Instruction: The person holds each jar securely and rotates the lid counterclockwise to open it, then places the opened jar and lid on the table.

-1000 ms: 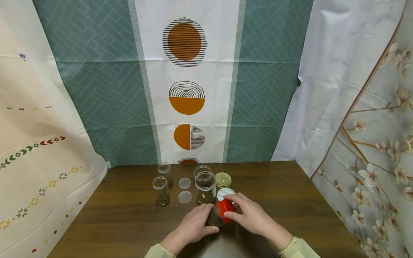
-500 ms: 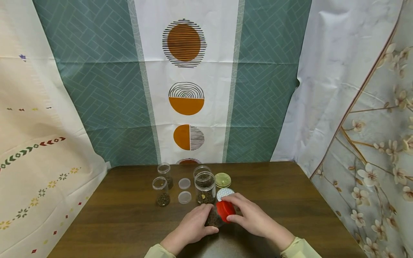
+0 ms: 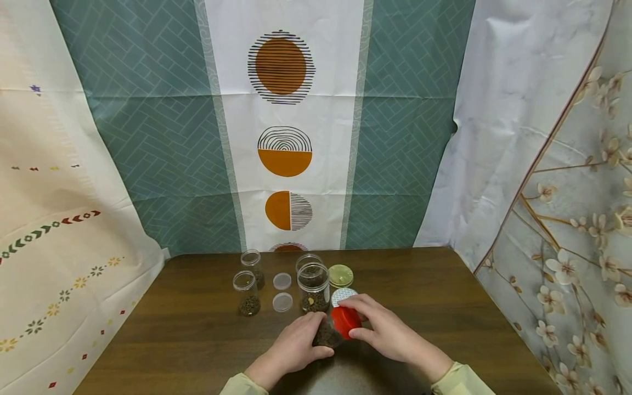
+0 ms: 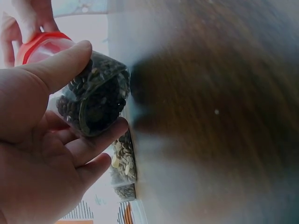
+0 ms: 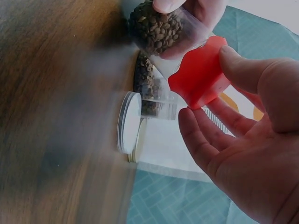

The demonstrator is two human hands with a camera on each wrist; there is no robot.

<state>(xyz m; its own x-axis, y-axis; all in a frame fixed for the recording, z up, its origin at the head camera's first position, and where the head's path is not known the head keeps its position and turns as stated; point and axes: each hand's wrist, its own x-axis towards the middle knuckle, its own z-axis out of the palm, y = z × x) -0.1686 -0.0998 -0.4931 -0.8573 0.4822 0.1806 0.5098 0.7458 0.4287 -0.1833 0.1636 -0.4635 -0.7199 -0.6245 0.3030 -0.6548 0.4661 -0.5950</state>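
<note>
My left hand [image 3: 296, 341] grips a clear jar [image 4: 96, 95] around its side, thumb on one side and fingers on the other. Small brown bean-like pieces [image 5: 156, 30] fill its lower part, and it tilts with its mouth toward the right. At that mouth sits a red lid [image 5: 201, 72] with a wavy edge. Thumb and fingers of my right hand [image 3: 382, 328] pinch this lid by its rim. Just beyond stands an open larger jar [image 3: 314, 288] with similar pieces inside.
Another large jar [image 3: 309, 259] stands behind. Two narrower open jars [image 3: 247, 296] are farther left, with two translucent lids [image 3: 283, 302] lying beside them. A white-faced lid [image 3: 343, 296] and gold lids [image 3: 341, 275] lie right of the large jars on the wooden table [image 3: 419, 285].
The fingers of my right hand have shifted slightly around the red lid, and the lid has turned a little. My left hand and the jar stay nearly in place.
</note>
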